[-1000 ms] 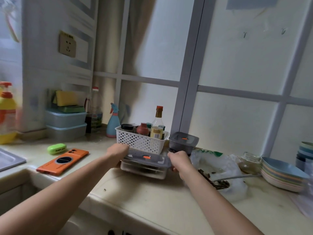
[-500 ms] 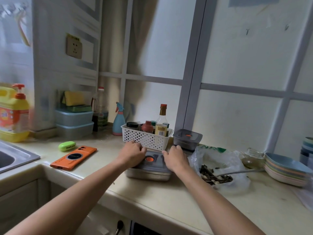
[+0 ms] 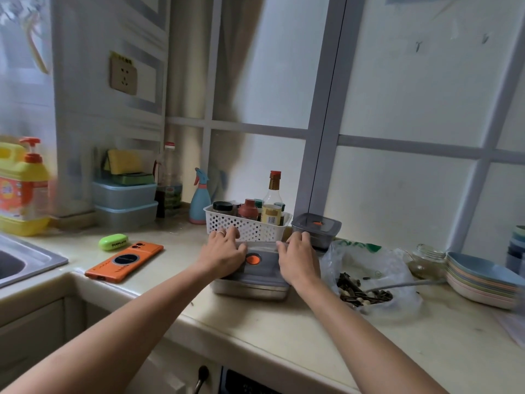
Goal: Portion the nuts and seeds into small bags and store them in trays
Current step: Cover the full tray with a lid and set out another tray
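A steel tray (image 3: 250, 291) with a grey lid (image 3: 260, 273) and an orange valve (image 3: 252, 259) sits on the counter before the white basket. My left hand (image 3: 223, 255) lies flat on the lid's left half, fingers spread. My right hand (image 3: 298, 263) presses flat on the lid's right half. What the tray holds is hidden. A clear plastic bag (image 3: 372, 277) of dark seeds lies open just right of the tray, a spoon handle (image 3: 403, 285) sticking out of it. A second, smaller lidded container (image 3: 316, 227) stands behind my right hand.
White perforated basket (image 3: 247, 227) of bottles stands right behind the tray. An orange phone (image 3: 125, 261) and green case (image 3: 113, 241) lie left, the sink (image 3: 25, 263) beyond. A glass jar (image 3: 429, 257) and stacked plates (image 3: 483, 282) sit right. Soap bottle (image 3: 22, 183) far left.
The lidded tray came down from my two-handed hold onto the counter. Both hands shifted from gripping its ends to pressing flat on the lid.
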Available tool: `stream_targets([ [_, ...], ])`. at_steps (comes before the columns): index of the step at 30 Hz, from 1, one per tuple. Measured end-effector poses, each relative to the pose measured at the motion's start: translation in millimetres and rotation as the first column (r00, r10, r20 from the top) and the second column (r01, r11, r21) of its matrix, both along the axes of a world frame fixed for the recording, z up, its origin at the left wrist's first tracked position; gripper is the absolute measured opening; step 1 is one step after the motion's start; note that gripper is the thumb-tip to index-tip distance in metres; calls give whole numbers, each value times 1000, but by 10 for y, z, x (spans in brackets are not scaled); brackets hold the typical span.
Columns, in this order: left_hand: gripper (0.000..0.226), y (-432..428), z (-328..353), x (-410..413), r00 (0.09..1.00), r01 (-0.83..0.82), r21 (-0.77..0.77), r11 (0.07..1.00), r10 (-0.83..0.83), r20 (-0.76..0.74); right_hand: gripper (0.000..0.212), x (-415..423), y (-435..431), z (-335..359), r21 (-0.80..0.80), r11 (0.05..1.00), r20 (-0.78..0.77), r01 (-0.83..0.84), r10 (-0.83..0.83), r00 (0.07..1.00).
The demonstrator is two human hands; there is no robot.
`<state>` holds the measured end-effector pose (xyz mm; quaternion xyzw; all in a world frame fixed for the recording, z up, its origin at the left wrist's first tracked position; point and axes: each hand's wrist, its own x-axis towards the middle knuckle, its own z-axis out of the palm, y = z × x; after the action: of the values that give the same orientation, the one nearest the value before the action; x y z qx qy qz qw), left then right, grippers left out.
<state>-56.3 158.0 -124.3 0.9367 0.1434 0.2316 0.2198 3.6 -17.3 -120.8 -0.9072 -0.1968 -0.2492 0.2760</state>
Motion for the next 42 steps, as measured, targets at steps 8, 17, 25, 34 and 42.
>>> stream_targets([
  [8, 31, 92, 325, -85, 965, 63, -149, 987, -22, 261, 49, 54, -133, 65, 371, 925, -284, -88, 203, 937],
  [17, 27, 475, 711, -198, 857, 157, -146, 977, -61, 512, 39, 179, -125, -126, 471, 872, -282, -135, 293, 914],
  [25, 28, 780, -48, 12, 978, -125, 249, 960, 77, 195, 22, 270, -138, -222, 433, 880, -229, -192, 314, 922],
  [34, 39, 644, -29, 77, 993, -96, -61, 994, 91, -72, 27, 279, -73, -242, 485, 874, -267, 3, 145, 953],
  [42, 7, 360, 100, 103, 987, -36, -209, 977, 3, -158, 20, 249, -204, -123, 327, 945, -258, 27, 61, 964],
])
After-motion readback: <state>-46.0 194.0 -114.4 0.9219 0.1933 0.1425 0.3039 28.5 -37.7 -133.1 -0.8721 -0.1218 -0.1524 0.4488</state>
